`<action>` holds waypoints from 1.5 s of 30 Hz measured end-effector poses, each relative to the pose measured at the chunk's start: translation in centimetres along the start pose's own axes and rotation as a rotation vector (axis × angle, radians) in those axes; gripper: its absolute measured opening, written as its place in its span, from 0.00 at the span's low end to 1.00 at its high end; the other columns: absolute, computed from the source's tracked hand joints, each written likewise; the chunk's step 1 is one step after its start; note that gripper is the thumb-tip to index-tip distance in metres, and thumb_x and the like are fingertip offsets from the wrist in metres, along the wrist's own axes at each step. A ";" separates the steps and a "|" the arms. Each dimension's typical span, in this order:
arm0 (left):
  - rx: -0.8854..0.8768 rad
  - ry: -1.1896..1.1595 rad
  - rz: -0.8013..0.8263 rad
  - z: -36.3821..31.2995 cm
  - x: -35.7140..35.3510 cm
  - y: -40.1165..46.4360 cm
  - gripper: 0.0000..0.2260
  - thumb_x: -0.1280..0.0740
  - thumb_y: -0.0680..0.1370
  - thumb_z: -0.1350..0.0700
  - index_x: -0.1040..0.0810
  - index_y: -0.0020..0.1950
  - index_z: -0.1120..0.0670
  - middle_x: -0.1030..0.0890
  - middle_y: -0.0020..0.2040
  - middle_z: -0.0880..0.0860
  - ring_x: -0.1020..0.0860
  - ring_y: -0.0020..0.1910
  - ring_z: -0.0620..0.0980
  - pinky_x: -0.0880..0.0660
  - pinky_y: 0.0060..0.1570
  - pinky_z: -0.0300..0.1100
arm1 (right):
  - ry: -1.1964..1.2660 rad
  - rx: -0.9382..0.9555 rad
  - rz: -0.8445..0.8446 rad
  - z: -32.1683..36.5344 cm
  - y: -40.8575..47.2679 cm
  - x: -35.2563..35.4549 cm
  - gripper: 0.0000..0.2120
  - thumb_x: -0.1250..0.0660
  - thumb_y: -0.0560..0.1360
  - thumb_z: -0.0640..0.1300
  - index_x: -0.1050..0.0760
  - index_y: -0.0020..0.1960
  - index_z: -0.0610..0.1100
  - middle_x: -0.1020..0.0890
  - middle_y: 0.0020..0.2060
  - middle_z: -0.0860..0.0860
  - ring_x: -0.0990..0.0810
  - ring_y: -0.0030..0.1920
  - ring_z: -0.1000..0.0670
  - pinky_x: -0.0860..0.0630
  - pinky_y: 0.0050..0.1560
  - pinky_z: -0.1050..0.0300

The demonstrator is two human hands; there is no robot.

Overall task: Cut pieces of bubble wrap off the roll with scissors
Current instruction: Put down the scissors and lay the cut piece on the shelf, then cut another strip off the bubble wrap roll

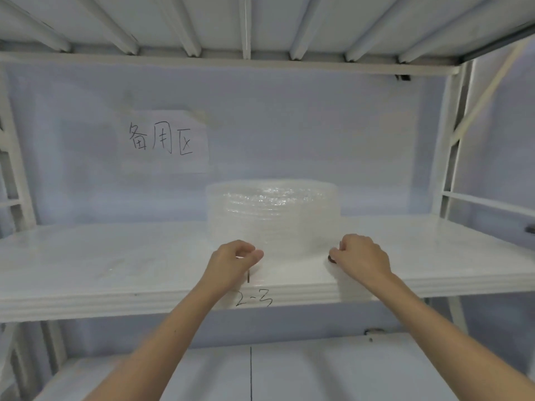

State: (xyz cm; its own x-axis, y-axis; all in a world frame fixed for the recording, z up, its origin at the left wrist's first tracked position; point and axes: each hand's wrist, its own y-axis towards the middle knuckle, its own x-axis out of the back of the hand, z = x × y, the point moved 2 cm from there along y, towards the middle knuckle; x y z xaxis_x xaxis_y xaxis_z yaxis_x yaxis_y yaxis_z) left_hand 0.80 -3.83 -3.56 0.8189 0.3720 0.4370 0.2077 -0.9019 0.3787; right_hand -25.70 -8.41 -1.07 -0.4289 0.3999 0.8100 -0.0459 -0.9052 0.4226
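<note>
A roll of clear bubble wrap stands on end on the white shelf board, near the middle. A loose translucent sheet runs from the roll's foot toward me and drapes over the shelf's front edge. My left hand pinches the sheet's left side between thumb and fingers, just in front of the roll. My right hand grips its right side with curled fingers. A small dark spot shows under the right fingertips; what it is I cannot tell. No scissors are in view.
A paper sign with handwriting is taped to the back wall. White metal uprights frame the rack at the right, and another shelf lies close overhead. "2-3" is written on the front edge. A lower shelf sits beneath my arms.
</note>
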 end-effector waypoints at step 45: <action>0.093 -0.160 0.053 -0.3 -2.5 0.2 0.05 0.33 0.78 0.51 0.20 0.45 0.51 0.13 0.38 0.49 0.27 0.32 0.50 0.31 0.35 0.41 | 1.319 -0.310 1.103 0.9 -11.2 -5.6 0.23 0.35 0.71 0.66 0.29 0.36 0.45 0.23 0.36 0.49 0.23 0.33 0.48 0.28 0.22 0.60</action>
State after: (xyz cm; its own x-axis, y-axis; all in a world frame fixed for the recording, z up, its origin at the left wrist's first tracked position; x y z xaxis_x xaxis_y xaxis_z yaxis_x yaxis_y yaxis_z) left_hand -1.42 -4.85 -4.34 0.9032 0.2903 0.3162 0.2043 -0.9386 0.2781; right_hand -21.94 -0.33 -9.94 -0.7512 -0.6017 -0.2715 0.6594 -0.7034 -0.2654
